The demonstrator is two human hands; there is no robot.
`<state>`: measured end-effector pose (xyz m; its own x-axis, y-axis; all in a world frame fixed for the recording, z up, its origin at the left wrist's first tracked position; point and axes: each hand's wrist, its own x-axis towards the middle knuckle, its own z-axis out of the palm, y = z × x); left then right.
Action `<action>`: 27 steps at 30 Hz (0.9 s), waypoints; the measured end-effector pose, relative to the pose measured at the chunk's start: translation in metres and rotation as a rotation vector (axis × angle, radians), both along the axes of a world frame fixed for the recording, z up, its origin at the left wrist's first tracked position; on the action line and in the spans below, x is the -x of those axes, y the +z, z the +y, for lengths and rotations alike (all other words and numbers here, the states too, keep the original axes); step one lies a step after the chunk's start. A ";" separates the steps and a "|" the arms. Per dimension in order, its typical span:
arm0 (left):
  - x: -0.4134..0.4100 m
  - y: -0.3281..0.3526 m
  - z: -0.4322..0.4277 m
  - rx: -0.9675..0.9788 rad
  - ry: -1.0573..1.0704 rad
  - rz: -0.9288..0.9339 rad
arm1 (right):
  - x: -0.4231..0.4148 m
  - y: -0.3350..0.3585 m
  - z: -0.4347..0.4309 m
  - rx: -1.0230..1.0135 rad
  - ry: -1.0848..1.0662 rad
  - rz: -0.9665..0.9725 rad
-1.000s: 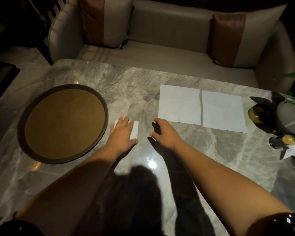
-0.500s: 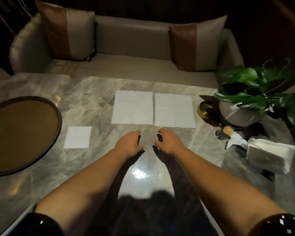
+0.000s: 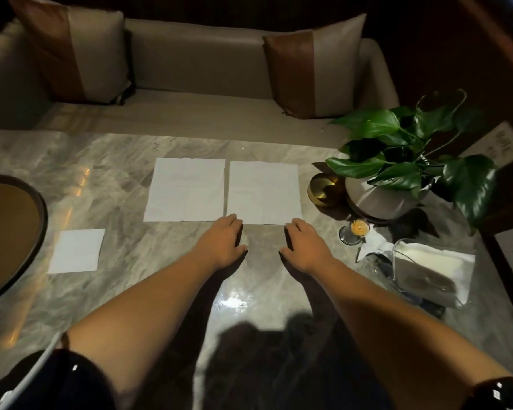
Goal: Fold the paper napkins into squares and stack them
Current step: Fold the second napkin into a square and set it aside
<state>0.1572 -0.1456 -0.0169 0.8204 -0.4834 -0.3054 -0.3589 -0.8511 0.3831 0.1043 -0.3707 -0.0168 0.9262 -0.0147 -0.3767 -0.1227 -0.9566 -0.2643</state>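
Where hands (image 3: 224,242) meet napkin edge (image 3: 264,222)

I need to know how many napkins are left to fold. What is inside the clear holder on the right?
The clear plastic holder holds a leaning stack of white paper napkins. They cannot be counted: only the top edges show, and the lower part is dark.

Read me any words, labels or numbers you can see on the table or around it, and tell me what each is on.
None can be read.
The pale card behind the plant bears dark marks, too blurred to read.
The open napkins, the folded napkin, the tray and the napkin holder show no text.
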 end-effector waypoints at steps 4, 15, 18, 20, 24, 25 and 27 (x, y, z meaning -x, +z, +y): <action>-0.004 -0.011 -0.002 -0.106 -0.068 -0.028 | -0.007 -0.011 -0.009 0.069 0.045 -0.003; 0.012 -0.020 0.000 -0.181 -0.076 -0.020 | -0.001 -0.027 -0.008 0.104 0.089 0.013; 0.022 -0.021 0.003 -0.194 -0.086 -0.013 | 0.010 -0.028 -0.011 0.108 0.104 0.010; 0.032 -0.022 0.006 -0.205 -0.097 0.005 | 0.022 -0.029 -0.012 0.102 0.109 0.013; 0.058 -0.024 0.011 -0.190 -0.107 0.033 | 0.056 -0.031 -0.012 0.113 0.118 0.005; 0.066 -0.024 0.012 -0.183 -0.114 0.037 | 0.067 -0.031 -0.012 0.115 0.116 0.005; 0.083 -0.024 0.016 -0.171 -0.127 0.039 | 0.087 -0.031 -0.010 0.115 0.112 0.009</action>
<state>0.0740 -0.1293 -0.0404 0.7424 -0.5206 -0.4218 -0.4550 -0.8538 0.2529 0.0176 -0.3810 -0.0479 0.9211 0.0447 -0.3867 -0.0157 -0.9883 -0.1517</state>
